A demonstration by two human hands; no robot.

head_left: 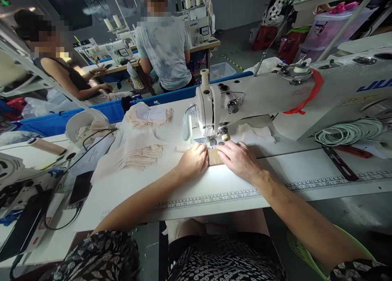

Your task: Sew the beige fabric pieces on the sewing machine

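My left hand (193,159) is closed in a pinch just left of the needle area of a white sewing machine (211,109); what its fingertips hold is too small to make out. My right hand (240,158) lies palm down on the other side, fingers stretched towards the presser foot (212,142). Between the hands shows a brownish plate (216,159) under the bright machine lamp. Behind my right hand, a pale piece of fabric (255,134) rests on the machine bed.
Stacked pale fabric pieces (139,156) lie on the left of the table. A printed ruler strip (196,201) runs along the front edge. Right are a coiled pale cord (349,132) and a dark-handled tool (339,162). Two people work beyond the blue trough (171,95).
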